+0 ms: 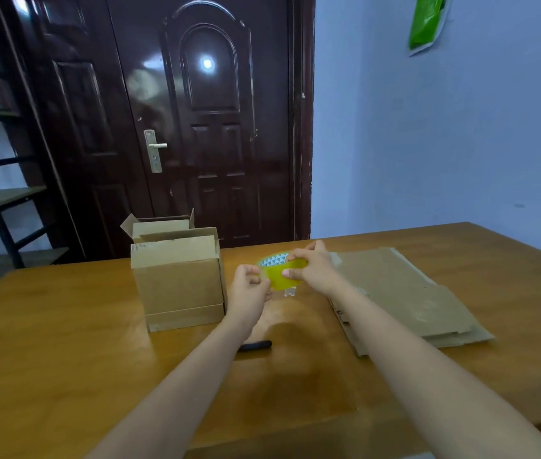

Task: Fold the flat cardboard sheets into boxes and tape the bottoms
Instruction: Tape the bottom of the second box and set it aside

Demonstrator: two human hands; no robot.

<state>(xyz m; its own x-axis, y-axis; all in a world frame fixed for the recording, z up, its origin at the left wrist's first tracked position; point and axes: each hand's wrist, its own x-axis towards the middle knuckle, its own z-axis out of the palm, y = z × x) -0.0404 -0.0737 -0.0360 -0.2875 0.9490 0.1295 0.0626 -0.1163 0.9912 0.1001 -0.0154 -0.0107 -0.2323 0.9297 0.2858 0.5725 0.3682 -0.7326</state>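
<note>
At the centre of the frame the right hand [312,266] curls its fingers over the top of a roll of yellowish translucent packing tape [284,271], the thumb pressed to its glossy outer face; the roll's inner core shows a blue-and-white triangle print. The left hand [249,286], just left of the roll, has its fingers bent and pinches at the roll's edge, though whether it holds the loose tape end is too blurred to tell. Both bare forearms reach up from the lower frame. Left of the hands stands a folded brown corrugated cardboard box [179,279], with a second box [163,226] behind it, flaps raised. To the right lies a stack of flat cardboard sheets [404,296], matte and creased. A small black oblong object [255,345] rests on the smooth wooden table [63,342].
</note>
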